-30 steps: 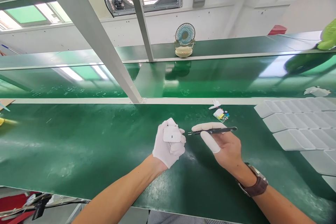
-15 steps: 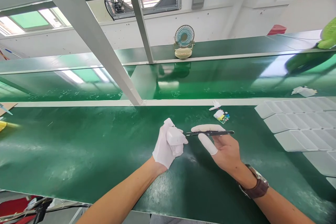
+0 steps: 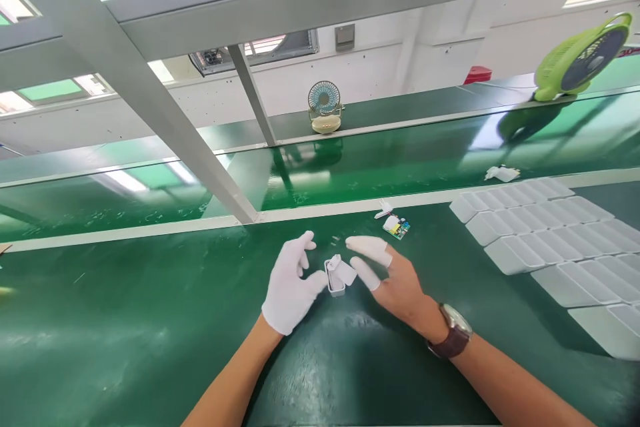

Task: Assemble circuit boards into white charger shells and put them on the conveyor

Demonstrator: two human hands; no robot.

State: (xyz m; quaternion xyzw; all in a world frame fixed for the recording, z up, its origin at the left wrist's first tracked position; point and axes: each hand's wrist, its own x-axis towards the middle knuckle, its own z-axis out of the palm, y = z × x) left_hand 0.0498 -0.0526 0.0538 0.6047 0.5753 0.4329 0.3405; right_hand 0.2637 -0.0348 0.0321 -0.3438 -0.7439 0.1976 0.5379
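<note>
A small white plastic casing [image 3: 336, 277] sits on the green belt between my hands, with a flap or second piece leaning off its right side. My left hand [image 3: 290, 287], in a white glove, has its fingers spread and its thumb against the casing's left edge. My right hand [image 3: 395, 283] wears white finger cots. Its forefinger and thumb are stretched out, and the thumb tip touches the flap. The black tweezers are not in sight. A little circuit board [image 3: 397, 225] and a white plug part [image 3: 384, 210] lie just beyond my right hand.
White moulded trays [image 3: 545, 240] cover the belt at the right. A slanted grey frame post [image 3: 175, 140] comes down to the rail at the left of centre. A beige desk fan [image 3: 325, 107] and a green fan [image 3: 580, 60] stand on the far shelf. A white scrap [image 3: 501, 173] lies on the middle belt.
My left hand has let go of the casing, which now sits low between both hands with a piece open. The tweezers have gone from view. My head has tilted upward and to the right.
</note>
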